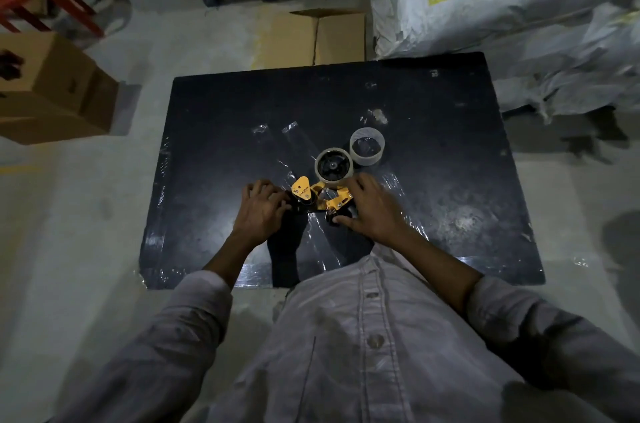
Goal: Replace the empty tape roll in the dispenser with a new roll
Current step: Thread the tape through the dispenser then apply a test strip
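dispenser: yellow tape dispenser (320, 197) lying on the black bench (221, 131), near the middle
left hand: left hand (261, 209) curled round the dispenser's left end, gripping it
right hand: right hand (372, 209) clamped over the right end, thumb underneath
roll on hub: a tape roll (334, 168) already sits on the wheel, so looks like the new one's mounted
empty core: clear ring (367, 146) set just beyond it, far right, apart
left to do: probably threading the tape through; can't tell if that's done

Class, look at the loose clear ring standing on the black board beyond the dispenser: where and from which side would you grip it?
Pinch the clear ring's thin wall from above; its open end faces up, so one finger can go inside.
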A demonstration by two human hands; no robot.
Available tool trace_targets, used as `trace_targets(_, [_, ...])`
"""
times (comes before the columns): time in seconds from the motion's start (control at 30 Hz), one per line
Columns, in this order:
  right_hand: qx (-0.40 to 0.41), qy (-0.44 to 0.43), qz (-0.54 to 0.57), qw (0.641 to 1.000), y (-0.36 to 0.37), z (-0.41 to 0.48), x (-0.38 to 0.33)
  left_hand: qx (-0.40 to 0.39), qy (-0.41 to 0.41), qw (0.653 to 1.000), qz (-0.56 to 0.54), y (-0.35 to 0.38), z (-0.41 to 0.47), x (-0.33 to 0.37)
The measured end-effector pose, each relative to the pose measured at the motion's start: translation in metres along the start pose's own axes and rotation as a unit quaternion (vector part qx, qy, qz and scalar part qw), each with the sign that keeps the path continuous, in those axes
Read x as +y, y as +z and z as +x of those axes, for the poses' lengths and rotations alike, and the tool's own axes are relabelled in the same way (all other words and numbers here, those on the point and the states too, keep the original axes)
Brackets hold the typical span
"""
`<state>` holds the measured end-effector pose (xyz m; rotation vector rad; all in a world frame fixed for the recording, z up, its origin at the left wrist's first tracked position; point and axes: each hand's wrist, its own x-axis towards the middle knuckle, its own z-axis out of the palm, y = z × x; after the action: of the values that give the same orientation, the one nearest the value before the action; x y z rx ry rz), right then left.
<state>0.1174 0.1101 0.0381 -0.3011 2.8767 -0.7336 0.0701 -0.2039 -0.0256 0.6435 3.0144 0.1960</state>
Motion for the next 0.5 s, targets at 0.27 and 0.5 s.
trace_targets(0.27, [-0.071,-0.133,-0.1,0.983,-0.008,0.044,-0.019,0.03,0.021,0.999,0.005,0.004,-0.006,0.008])
trace_targets(0.5, [-0.188,-0.189,-0.198,0.943,-0.011,0.091,-0.04,0.035,-0.048,0.998,-0.03,0.01,-0.009,0.002])
